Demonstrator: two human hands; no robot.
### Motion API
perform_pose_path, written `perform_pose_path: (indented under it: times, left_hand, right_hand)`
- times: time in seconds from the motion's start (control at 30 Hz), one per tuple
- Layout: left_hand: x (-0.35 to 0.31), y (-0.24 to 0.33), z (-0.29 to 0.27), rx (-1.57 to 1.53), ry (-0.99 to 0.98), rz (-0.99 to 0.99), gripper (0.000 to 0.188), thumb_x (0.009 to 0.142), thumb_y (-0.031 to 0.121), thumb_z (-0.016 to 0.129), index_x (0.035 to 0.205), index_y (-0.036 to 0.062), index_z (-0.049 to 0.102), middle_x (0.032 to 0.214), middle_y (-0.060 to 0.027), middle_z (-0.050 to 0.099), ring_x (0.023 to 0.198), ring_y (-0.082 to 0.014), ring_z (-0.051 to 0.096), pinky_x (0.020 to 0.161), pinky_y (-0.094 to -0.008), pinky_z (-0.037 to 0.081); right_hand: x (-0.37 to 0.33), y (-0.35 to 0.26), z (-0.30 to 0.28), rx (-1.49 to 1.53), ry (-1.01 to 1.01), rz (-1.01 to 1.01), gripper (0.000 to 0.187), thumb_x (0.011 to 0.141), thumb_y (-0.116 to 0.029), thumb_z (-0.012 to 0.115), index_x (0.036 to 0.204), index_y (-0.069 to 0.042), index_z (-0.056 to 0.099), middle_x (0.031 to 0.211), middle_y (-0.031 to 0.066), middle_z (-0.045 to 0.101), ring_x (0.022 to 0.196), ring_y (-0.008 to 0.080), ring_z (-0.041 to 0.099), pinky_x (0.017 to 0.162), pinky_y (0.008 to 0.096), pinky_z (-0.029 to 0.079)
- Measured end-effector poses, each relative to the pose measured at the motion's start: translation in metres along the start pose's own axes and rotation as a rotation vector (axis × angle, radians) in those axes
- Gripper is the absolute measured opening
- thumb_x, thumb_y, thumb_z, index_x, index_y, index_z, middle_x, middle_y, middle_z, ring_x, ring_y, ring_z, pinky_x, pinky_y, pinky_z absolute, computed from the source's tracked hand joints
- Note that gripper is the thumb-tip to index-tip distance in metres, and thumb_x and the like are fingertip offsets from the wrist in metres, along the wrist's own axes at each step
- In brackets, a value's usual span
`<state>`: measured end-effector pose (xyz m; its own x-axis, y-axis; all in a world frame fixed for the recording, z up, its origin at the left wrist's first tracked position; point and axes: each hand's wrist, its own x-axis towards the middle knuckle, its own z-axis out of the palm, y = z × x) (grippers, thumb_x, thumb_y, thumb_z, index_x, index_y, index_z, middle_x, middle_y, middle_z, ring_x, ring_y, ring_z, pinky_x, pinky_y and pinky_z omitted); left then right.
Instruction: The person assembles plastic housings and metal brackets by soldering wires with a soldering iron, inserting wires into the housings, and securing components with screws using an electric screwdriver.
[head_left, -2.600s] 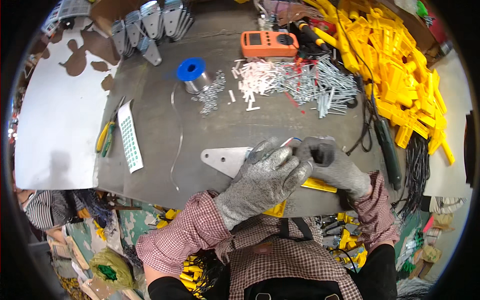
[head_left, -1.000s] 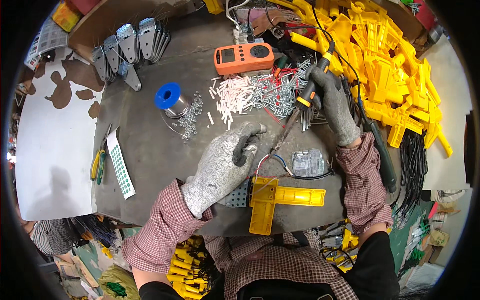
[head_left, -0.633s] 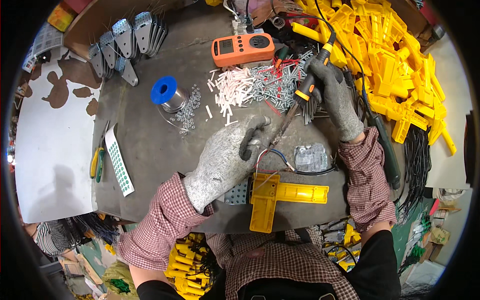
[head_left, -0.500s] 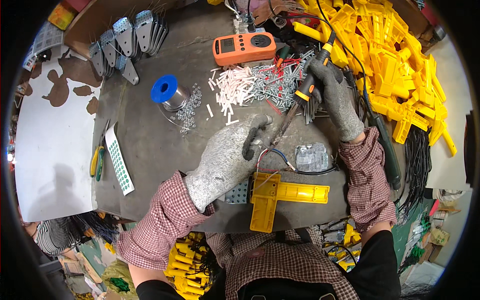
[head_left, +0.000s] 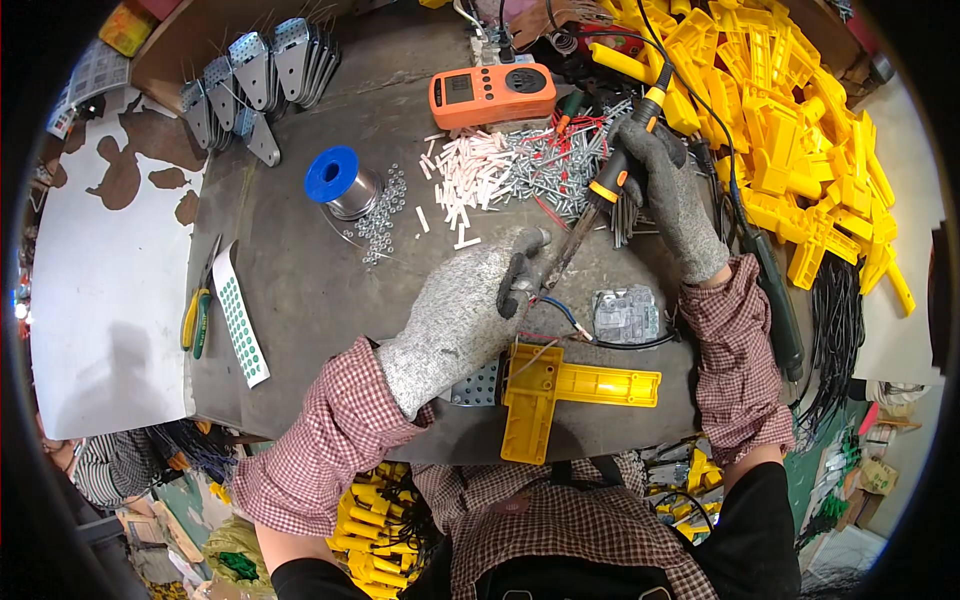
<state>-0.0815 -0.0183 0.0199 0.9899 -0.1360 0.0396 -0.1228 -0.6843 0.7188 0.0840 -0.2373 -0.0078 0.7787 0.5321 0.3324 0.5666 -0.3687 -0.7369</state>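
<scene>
My right hand (head_left: 662,170), in a grey glove, is wrapped round the black and yellow handle of a soldering iron (head_left: 610,180). The iron slants down toward my left hand (head_left: 465,295), whose gloved fingers pinch thin wires (head_left: 562,308) beside the hot end. The exact spot where the tip meets the wires is partly hidden by the fingers. Red, blue and pale wires run between there and a yellow T-shaped plastic housing (head_left: 540,385), open side up. A perforated metal plate (head_left: 475,386) lies at the housing's left, partly under my left wrist.
A blue solder spool (head_left: 331,176) stands left among small nuts (head_left: 378,215). Beyond lie white sleeves (head_left: 468,170), screws (head_left: 555,165) and an orange meter (head_left: 492,96). Yellow housings (head_left: 770,130) are heaped right. A small clear bag (head_left: 625,316), pliers (head_left: 198,310) and a sticker strip (head_left: 241,315) lie nearer.
My left hand has shifted very slightly to the right, and less of the red wire shows beside its fingers. The soldering iron and my right hand stay nearly still.
</scene>
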Motion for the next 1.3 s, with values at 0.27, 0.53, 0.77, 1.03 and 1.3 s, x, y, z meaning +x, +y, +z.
perform_pose_path:
  times: [0.27,0.53,0.77,1.03,1.3]
  left_hand:
    - [-0.013,0.009,-0.014,0.014,0.153,0.116,0.045,0.084,-0.004,0.052,0.129,0.0009,0.052,0.090,-0.0118,0.066,0.076,-0.0231,0.066,0.074,-0.0344,0.053]
    - [-0.035,0.025,-0.002,-0.200,0.122,0.097,0.054,0.086,-0.007,0.055,0.137,0.0049,0.045,0.089,-0.0050,0.062,0.072,-0.0106,0.060,0.067,-0.0244,0.049]
    - [-0.034,0.027,0.004,-0.268,0.069,0.054,0.050,0.087,-0.008,0.057,0.135,0.0037,0.049,0.094,-0.0066,0.063,0.078,-0.0096,0.060,0.071,-0.0243,0.049]
    - [-0.034,0.023,0.006,-0.297,0.049,0.045,0.048,0.088,-0.007,0.058,0.134,0.0030,0.050,0.099,-0.0087,0.063,0.086,-0.0134,0.063,0.078,-0.0255,0.051]
    - [-0.033,0.024,0.005,-0.285,0.052,0.048,0.050,0.087,-0.006,0.059,0.136,0.0022,0.049,0.103,-0.0115,0.064,0.093,-0.0176,0.065,0.082,-0.0284,0.052]
  right_hand:
    - [0.003,0.004,-0.021,0.092,0.028,0.187,0.052,0.079,0.007,0.069,0.126,-0.006,0.051,0.104,0.0141,0.060,0.090,0.0268,0.062,0.080,0.0349,0.052]
    - [0.004,-0.034,-0.006,0.444,0.116,0.308,0.030,0.098,-0.040,0.047,0.093,-0.012,0.057,0.061,-0.0091,0.040,0.047,0.0007,0.030,0.044,0.0177,0.021]
    - [-0.001,-0.042,-0.002,0.558,0.043,0.354,0.032,0.098,-0.040,0.048,0.100,-0.011,0.059,0.066,-0.0073,0.044,0.050,0.0014,0.032,0.046,0.0184,0.023]
    - [0.001,-0.040,0.002,0.541,0.072,0.377,0.031,0.099,-0.039,0.049,0.104,-0.010,0.060,0.068,-0.0060,0.045,0.050,0.0025,0.032,0.047,0.0194,0.025]
    - [0.001,-0.046,0.000,0.580,0.096,0.403,0.032,0.099,-0.038,0.051,0.104,-0.008,0.061,0.069,-0.0046,0.048,0.051,0.0032,0.035,0.047,0.0197,0.026]
